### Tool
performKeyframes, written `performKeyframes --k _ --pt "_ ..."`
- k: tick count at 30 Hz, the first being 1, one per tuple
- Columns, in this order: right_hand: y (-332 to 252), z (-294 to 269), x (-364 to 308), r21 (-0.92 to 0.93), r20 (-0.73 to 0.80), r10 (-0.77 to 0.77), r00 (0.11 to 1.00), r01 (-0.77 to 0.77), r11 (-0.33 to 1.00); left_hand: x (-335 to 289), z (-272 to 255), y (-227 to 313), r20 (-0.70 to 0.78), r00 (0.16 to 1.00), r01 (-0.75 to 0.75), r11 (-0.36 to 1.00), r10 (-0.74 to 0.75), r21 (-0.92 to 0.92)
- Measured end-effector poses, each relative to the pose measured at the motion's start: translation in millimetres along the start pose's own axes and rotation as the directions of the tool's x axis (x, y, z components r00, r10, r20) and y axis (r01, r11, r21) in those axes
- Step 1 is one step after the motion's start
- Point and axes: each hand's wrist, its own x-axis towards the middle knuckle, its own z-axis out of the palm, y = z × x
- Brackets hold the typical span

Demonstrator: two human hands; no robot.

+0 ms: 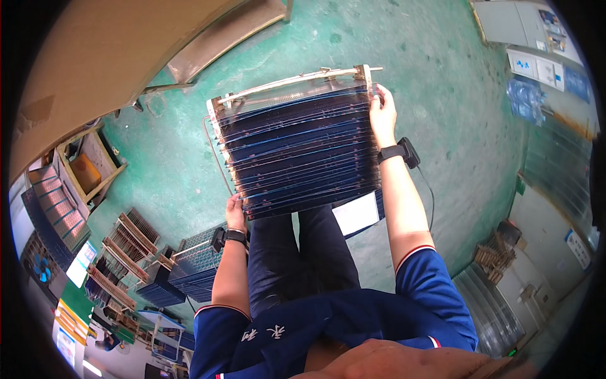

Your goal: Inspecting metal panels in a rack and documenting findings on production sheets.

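Note:
I hold a metal rack [297, 82] filled with several thin dark blue panels [300, 148] stacked side by side, lifted above the green floor in front of my legs. My left hand [235, 213] grips the rack's near left corner from below. My right hand [382, 114] clasps its far right side, fingers wrapped over the frame's edge. Both wrists carry dark bands. The rack tilts slightly, its pale frame bar running along the far top.
More racks of blue panels [189, 265] stand on the floor at lower left beside wooden-framed holders [120, 252]. A large tan surface [113, 50] fills the upper left. Cabinets [536, 38] and stacked sheets [492, 309] line the right side. Green concrete floor [442, 95] lies ahead.

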Motion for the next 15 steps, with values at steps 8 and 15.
performKeyframes --k 8,15 --pt "-12 -12 1 -0.130 -0.090 -0.345 0.934 0.332 0.934 1 2 7 -0.089 0.996 -0.022 0.992 0.032 0.121" --pt "94 -67 -53 0.363 -0.163 0.299 0.940 -0.225 0.904 33 9 35 -0.174 0.977 -0.101 0.984 0.126 0.146"
